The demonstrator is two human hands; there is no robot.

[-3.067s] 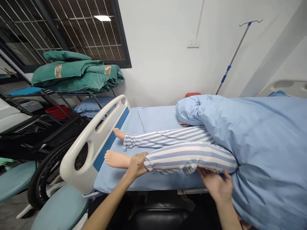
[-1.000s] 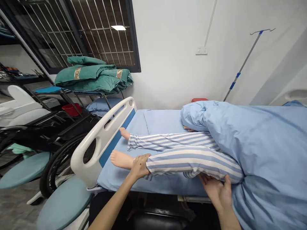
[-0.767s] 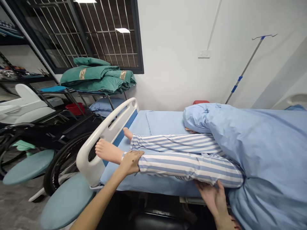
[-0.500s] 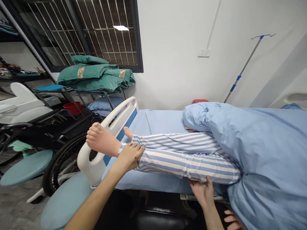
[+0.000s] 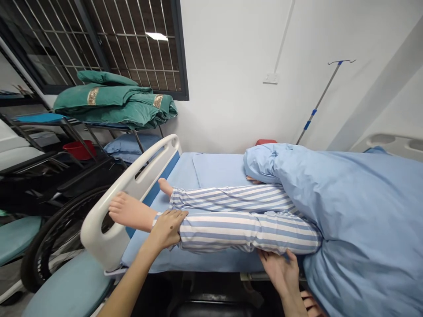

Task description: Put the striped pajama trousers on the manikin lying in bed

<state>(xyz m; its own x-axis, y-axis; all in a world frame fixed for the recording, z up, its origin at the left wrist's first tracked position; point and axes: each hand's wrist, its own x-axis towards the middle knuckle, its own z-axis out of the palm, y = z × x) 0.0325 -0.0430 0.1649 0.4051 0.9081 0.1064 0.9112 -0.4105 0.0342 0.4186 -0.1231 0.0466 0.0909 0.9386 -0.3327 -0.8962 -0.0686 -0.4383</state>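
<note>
While the left hand (image 5: 165, 229) lies palm-down across the shin of the mannequin's near leg (image 5: 247, 231), fingers draped over the striped trouser, it looks unclenched, though its underside is hidden, so I cannot tell if it truly grips. The right hand (image 5: 279, 273) sits open beneath the leg, towards the knee, with fingers spread and pressing up from below. Those 2 contacts share the load well: 1 palm under the heavy end and 1 hand steadying the shin keep the limb level and stop it sagging or rolling. Beyond the left hand, the bare foot (image 5: 128, 211) projects over the white footboard (image 5: 102, 233); whether they touch is unclear. Past the right hand, the limb disappears under a blue duvet (image 5: 363, 207). Behind the grip, the far leg (image 5: 231, 198) lies on the blue sheet (image 5: 211, 264).
</note>
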